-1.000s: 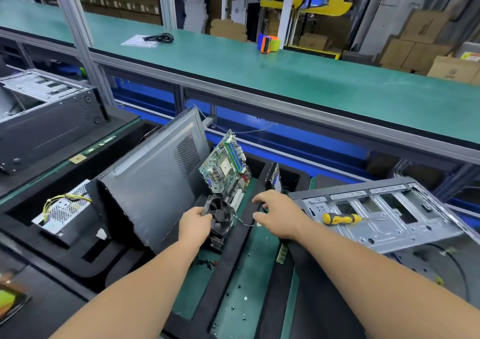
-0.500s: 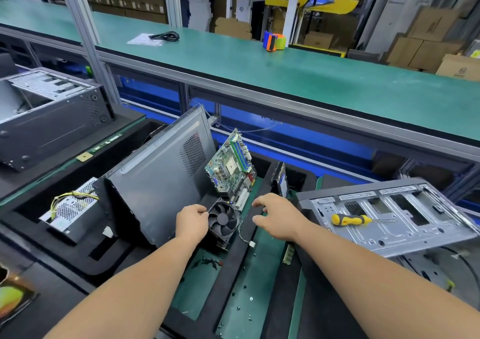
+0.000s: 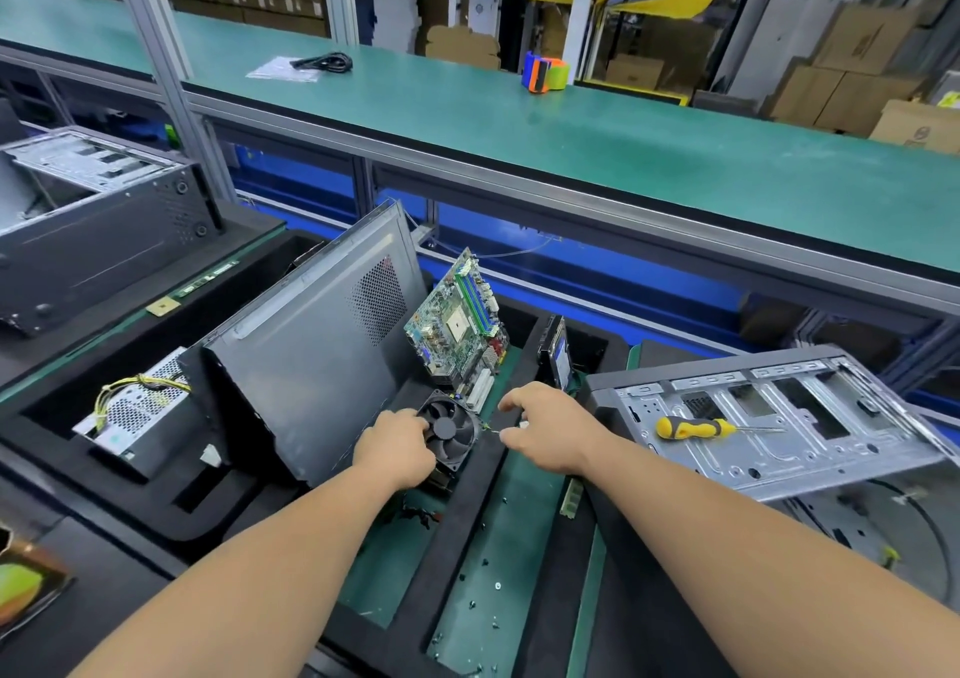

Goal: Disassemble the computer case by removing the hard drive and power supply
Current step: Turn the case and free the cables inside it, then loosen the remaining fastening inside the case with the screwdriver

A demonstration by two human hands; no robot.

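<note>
Hands on the cooler fan, its thin wire pulled to the side.

Left hand (image 3: 397,448) grips the fan (image 3: 448,430) at its edge; right hand (image 3: 545,430) pinches the fan wire (image 3: 491,429). If the wire is pulled hard, I think it can tear, or the fan can knock the leaning motherboard (image 3: 457,321). Power supply (image 3: 132,409) sits in the left foam slot, hard drive (image 3: 558,355) stands behind the right hand, both outside the case (image 3: 779,417).
</note>
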